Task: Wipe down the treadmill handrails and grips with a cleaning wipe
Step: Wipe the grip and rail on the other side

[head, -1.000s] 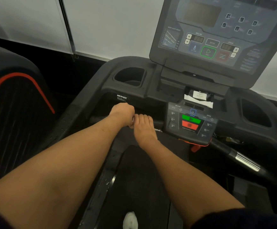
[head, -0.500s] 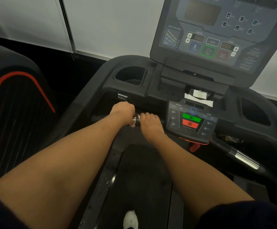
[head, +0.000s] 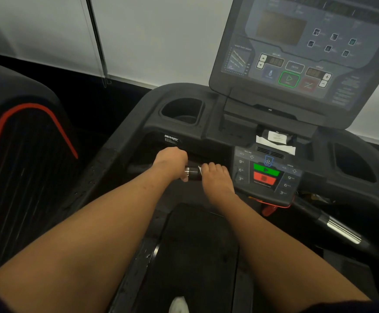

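Observation:
My left hand (head: pixel 172 162) grips the treadmill's left front grip bar (head: pixel 193 173), a black bar with a chrome sensor band. Just to its right, my right hand (head: pixel 216 177) curls over the same bar, and a white corner of the cleaning wipe (head: pixel 199 170) shows under its fingers. A short bare stretch of bar lies between the two hands. The right front grip (head: pixel 342 230), black with a chrome sensor, juts out at the lower right, untouched. The rest of the wipe is hidden under my right hand.
The tilted console screen (head: pixel 297 53) stands above, with a lower button panel (head: pixel 265 175) right of my right hand. Cup holders (head: pixel 181 111) (head: pixel 353 163) flank it. White paper (head: pixel 276 141) sits in the tray. A neighbouring machine (head: pixel 25 143) with a red stripe is at left. The belt (head: pixel 197 256) runs below.
My right hand has slid to the right along the bar, away from my left hand, uncovering a stretch of bar and the wipe's white corner. My left hand has kept its grip.

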Available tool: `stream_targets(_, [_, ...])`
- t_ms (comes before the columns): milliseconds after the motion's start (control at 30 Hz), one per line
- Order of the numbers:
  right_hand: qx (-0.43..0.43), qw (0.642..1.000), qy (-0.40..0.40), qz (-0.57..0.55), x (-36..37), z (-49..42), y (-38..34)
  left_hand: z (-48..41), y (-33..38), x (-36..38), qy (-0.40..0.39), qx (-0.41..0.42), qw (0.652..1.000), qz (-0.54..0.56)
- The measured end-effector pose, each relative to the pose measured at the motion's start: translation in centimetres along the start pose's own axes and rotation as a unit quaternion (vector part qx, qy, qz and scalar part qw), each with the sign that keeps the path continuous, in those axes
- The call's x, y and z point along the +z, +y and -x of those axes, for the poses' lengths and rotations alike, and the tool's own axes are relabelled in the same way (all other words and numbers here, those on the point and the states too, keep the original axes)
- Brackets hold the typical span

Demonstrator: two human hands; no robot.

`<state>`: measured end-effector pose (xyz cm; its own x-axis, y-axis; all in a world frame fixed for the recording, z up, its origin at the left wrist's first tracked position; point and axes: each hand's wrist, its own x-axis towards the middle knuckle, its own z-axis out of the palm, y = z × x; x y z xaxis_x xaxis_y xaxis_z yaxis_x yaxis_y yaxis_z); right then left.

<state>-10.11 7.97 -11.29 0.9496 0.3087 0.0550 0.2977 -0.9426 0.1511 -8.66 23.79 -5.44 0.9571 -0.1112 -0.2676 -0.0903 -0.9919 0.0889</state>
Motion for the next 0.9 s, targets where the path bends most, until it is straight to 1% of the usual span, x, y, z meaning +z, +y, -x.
stream_targets(100, [0.038, 0.999, -0.019, 0.0, -0.1, -0.4, -2.1, 0.1, 0.1, -0.2, 0.001, 0.005, 1.0, -0.012])
stream_targets(200, [0.015, 1.0, -0.005, -0.025, -0.3, -1.1, -4.4, 0.1, 0.1, -0.4, 0.014, 0.004, 1.0, -0.027])
stream_targets(267, [-0.022, 0.999, 0.007, -0.035, -0.3, -1.1, -3.9, 0.1, 0.0, -0.3, 0.02, 0.002, 0.999, -0.026])
stream_targets(333, [-0.052, 0.998, 0.009, -0.027, -0.2, -0.6, -1.9, 0.1, -0.1, -0.1, 0.012, 0.003, 1.0, -0.019])
stream_targets(433, [-0.036, 0.999, 0.012, 0.001, -0.2, 0.1, 0.6, 0.3, -0.1, -0.3, -0.002, 0.004, 1.0, -0.016])
stream_targets(500, [-0.004, 1.0, -0.003, 0.006, -0.3, 0.0, 0.0, 0.4, 0.0, -0.3, 0.001, 0.007, 1.0, -0.013])
stream_targets(600, [0.008, 1.0, -0.019, -0.015, -0.4, -0.6, -3.0, 1.1, -0.2, 0.2, 0.033, 0.036, 0.998, -0.046])
stream_targets(700, [-0.028, 0.999, 0.001, -0.027, -0.3, -0.6, -3.9, 1.8, -0.8, 1.2, 0.069, 0.079, 0.992, -0.071])
stream_targets(800, [-0.059, 0.998, 0.002, -0.007, -0.7, -0.1, -1.5, 2.6, -2.9, 1.4, 0.099, 0.116, 0.985, -0.074])
stream_targets(833, [-0.056, 0.998, 0.003, 0.004, -0.7, 0.1, -0.6, 3.0, -4.1, 1.4, 0.104, 0.113, 0.985, -0.073])
stream_targets(900, [-0.037, 0.999, 0.003, 0.015, -0.5, 0.5, 0.4, 4.0, -6.9, 1.1, 0.085, 0.102, 0.986, -0.1])
